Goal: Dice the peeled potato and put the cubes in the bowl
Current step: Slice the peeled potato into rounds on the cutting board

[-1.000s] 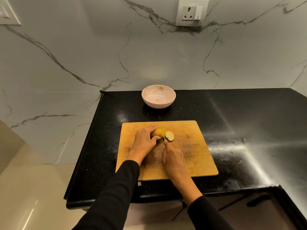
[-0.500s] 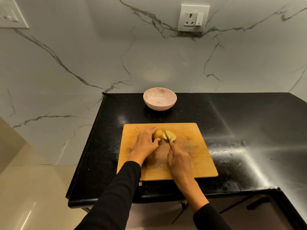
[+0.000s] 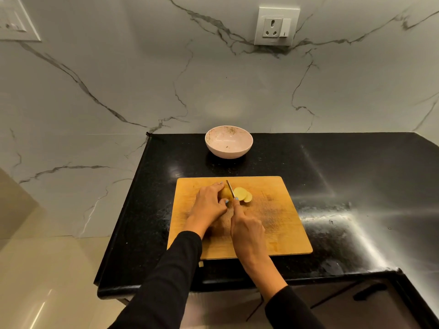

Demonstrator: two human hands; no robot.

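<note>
A wooden cutting board (image 3: 280,224) lies on the black counter. My left hand (image 3: 209,205) holds the peeled potato (image 3: 225,192) on the board, fingers curled over it. My right hand (image 3: 247,231) grips a knife (image 3: 230,187), its forefinger stretched along the blade's back; the blade stands on the potato's right end. Two round slices (image 3: 242,194) lie flat just right of the blade, overlapping. A pale pink bowl (image 3: 228,141) stands behind the board near the wall, holding no potato.
The black counter (image 3: 344,176) runs to the right, with a wet, shiny patch right of the board. Its left edge drops off to a tiled floor. A marble wall with a socket (image 3: 275,26) rises behind the bowl.
A second slice has come off the potato and lies beside the first. The knife has shifted left onto the potato, and my left hand has kept its hold.
</note>
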